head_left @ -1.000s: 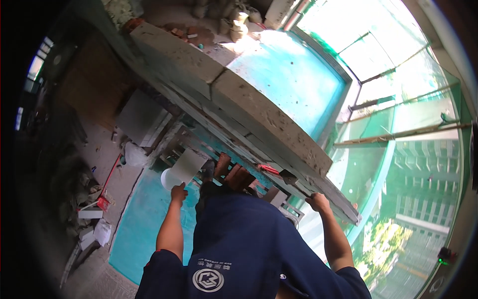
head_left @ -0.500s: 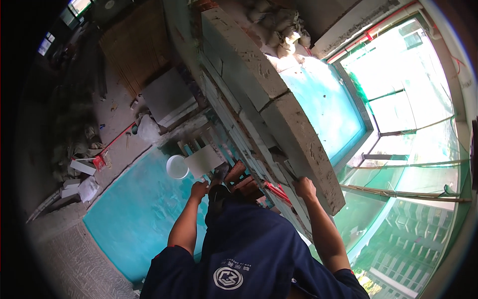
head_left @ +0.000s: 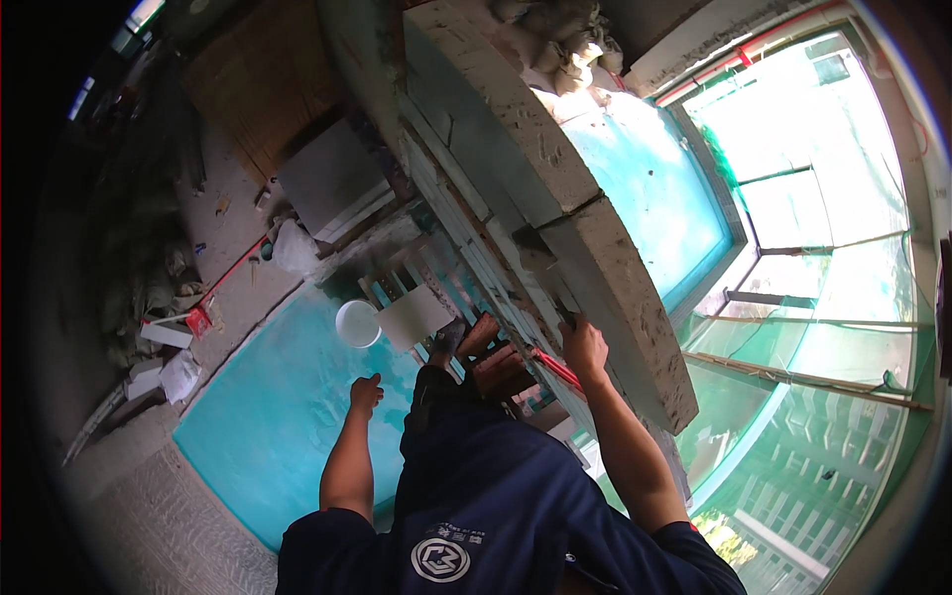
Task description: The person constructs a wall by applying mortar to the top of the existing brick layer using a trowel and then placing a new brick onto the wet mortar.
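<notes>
My right hand grips the handle of a trowel. Its dark blade lies at the left face of the pale block wall, close to the joint between two blocks. Over the teal floor my left hand hangs with fingers loosely curled, and nothing shows in it. Beyond that hand stands a round white bucket, beside a white block. Reddish bricks lie by my foot, between the white block and the wall.
Red bars run along the wall's base. To the right is a window opening with green netting. Filled sacks lie at the far end. On the left are a grey panel and scattered debris.
My right hand has moved up and left with the trowel, its blade now nearer the block joint. My left hand has drawn back, down and left, away from the white block.
</notes>
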Motion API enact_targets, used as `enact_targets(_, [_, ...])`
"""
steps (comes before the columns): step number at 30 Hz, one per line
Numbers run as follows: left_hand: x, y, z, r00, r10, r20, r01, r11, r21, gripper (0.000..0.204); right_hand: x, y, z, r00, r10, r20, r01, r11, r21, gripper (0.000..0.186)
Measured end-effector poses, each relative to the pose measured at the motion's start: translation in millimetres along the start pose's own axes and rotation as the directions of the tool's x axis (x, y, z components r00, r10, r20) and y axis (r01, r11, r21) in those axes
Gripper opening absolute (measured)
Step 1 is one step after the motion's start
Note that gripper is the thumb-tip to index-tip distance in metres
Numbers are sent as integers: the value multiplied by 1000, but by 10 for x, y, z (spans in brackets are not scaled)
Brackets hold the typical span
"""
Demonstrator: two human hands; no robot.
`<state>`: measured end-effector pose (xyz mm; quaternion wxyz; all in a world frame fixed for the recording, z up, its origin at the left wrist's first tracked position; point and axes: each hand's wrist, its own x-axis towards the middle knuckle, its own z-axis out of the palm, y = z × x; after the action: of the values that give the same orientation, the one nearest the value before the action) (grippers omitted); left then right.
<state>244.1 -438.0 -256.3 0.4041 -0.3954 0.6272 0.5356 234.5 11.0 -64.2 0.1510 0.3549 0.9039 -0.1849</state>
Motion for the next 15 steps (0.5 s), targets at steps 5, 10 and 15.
enact_targets(5, [235, 568, 284, 994, 111, 13, -112, 982, 155, 35, -362, 8, -367, 998, -58, -34, 60, 997, 56, 28])
enact_targets(10, [463, 1279, 725, 936, 317, 153, -349, 896, 274, 35, -736, -71, -970, 991, -128, -39, 134, 920, 368, 33])
enact_targets(15, [744, 1698, 923, 737, 556, 384, -673, 548, 496, 39, -990, -434, -1350, 969, -191, -155, 237, 556, 797, 44])
